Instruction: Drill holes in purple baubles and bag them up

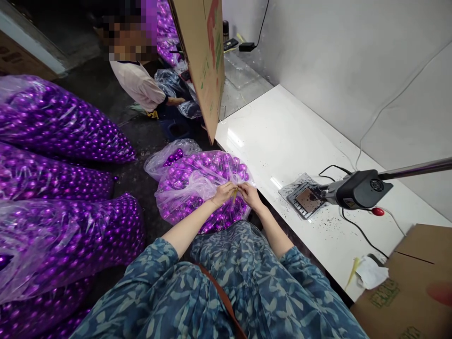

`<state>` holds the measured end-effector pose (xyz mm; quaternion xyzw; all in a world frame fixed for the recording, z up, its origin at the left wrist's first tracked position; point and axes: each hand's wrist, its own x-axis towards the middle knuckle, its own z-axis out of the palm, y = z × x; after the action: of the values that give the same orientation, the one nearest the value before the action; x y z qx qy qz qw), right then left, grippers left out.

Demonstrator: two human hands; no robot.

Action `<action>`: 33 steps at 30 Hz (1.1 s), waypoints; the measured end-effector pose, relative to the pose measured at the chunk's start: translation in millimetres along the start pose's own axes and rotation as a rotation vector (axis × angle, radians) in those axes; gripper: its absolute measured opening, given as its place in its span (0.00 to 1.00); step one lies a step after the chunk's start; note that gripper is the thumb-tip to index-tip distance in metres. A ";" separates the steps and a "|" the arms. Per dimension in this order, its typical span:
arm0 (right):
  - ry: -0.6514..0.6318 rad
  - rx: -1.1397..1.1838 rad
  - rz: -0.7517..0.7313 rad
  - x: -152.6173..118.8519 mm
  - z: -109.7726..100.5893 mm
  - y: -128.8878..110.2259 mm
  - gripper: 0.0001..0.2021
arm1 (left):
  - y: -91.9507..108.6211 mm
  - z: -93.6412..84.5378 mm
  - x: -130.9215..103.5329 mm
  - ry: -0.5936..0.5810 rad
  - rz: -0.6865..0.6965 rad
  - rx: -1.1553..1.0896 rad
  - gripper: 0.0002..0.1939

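A clear plastic bag (187, 207) full of shiny purple balls stands on the floor just in front of my body, beside the white table. Over its gathered top, my left hand (224, 193) and my right hand (248, 194) meet with fingers pinched together. Between them they hold a thin yellow tie (234, 196), whose end hangs down over the plastic. The fingertips nearly touch, and the exact grip on the tie is too small to make out.
Large bags of purple balls (88, 226) lie at the left. The white table (275, 127) bears a black device (363, 189) on a metal arm. A cardboard sheet (205, 66) stands upright beyond the bag; a person (137, 84) sits behind it. A cardboard box (416, 282) is at the lower right.
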<state>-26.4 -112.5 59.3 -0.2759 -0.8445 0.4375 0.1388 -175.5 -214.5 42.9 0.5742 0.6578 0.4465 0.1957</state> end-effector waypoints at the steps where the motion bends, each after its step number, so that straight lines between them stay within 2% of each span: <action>1: -0.023 0.005 0.000 1.1 -1.6 0.7 0.11 | 0.2 -0.1 -0.9 0.003 -0.002 0.011 0.10; 7: -0.088 0.021 0.023 -1.9 -4.4 0.6 0.08 | 4.9 -1.8 -1.6 -0.017 -0.059 0.051 0.08; 11: -0.049 -0.106 0.020 -11.1 1.1 -0.2 0.07 | 8.3 -6.6 -1.7 -0.011 -0.147 0.069 0.09; 16: -0.015 -0.269 0.141 -18.3 12.3 2.0 0.07 | 15.3 -15.2 -5.5 0.012 -0.250 0.061 0.07; 22: 0.066 -0.344 0.270 -16.7 23.8 7.0 0.07 | 21.7 -17.1 -7.7 0.056 -0.352 -0.052 0.15; 28: 0.135 -0.284 0.302 -17.1 29.9 15.4 0.06 | 17.1 -13.4 -7.0 0.109 -0.450 -0.200 0.14; 33: 0.159 -0.256 0.305 -18.6 34.1 22.9 0.06 | 18.3 -8.9 -7.9 0.135 -0.471 -0.286 0.14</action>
<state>-19.7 -135.4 21.0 -0.4496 -0.8280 0.3195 0.1007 -169.6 -226.2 60.5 0.3411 0.7150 0.5142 0.3287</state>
